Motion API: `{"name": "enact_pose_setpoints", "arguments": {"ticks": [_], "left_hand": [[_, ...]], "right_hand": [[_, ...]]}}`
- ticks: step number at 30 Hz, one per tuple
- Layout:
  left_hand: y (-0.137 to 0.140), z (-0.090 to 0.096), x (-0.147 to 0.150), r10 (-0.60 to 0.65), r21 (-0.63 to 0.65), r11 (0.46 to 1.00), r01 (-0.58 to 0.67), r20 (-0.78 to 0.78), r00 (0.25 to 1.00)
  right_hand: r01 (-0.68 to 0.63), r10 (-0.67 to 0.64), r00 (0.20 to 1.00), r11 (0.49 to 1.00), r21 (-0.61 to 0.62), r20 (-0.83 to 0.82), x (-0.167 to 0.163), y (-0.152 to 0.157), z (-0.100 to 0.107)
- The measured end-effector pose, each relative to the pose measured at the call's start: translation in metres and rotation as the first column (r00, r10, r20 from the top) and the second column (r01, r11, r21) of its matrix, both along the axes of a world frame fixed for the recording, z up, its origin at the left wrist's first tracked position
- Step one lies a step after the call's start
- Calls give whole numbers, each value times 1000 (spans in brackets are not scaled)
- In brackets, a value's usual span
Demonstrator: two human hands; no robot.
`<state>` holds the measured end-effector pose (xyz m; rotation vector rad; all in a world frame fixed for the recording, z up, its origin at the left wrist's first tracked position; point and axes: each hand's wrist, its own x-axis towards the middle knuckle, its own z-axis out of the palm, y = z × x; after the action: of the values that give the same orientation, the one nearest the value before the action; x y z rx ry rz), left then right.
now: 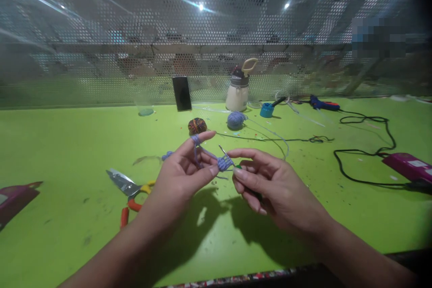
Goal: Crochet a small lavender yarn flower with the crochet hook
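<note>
Between my hands is a small purple-blue crochet piece. My left hand pinches its left edge between thumb and fingers, and the same yarn is wound round my raised index finger. In my right hand is a crochet hook with a green part at the grip; its metal tip points up and left behind the piece. The rest of its handle is mostly hidden by my fingers. Behind my hands sit a purple-blue yarn ball and a dark multicoloured yarn ball.
Scissors with orange and yellow handles lie left of my left forearm. At the back stand a black phone, a cream bottle and a small blue pot. A glue gun and a magenta box with black cable are right.
</note>
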<state>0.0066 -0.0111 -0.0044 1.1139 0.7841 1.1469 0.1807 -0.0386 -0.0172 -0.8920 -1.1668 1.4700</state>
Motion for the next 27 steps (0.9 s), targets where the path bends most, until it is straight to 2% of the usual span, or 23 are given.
{"name": "enact_pose_setpoints", "arguments": {"ticks": [8,14,16,19,22,24,27], "left_hand": [[4,0,-3,-88,4,996,88,-32,996],[4,4,-3,-126,-174,976,132,50,991],[4,5,-3,-126,-177,976,129,28,992],[3,6,-3,-95,-72,993,89,-89,991],[0,7,-2,-14,134,989,55,-294,956],[-2,8,-2,37,271,958,99,-456,889],[-3,5,-3,140,423,883,202,-649,748]], "right_hand": [[1,-11,991,997,76,132,4,-1,-4],[7,-33,978,992,125,208,8,-1,-8],[6,-32,977,992,125,212,9,-1,-9],[11,-37,975,993,120,218,10,0,-11],[9,-51,962,988,155,270,10,0,-9],[6,-65,942,984,179,328,9,0,-7],[-15,-50,925,986,169,376,8,0,-6]]}}
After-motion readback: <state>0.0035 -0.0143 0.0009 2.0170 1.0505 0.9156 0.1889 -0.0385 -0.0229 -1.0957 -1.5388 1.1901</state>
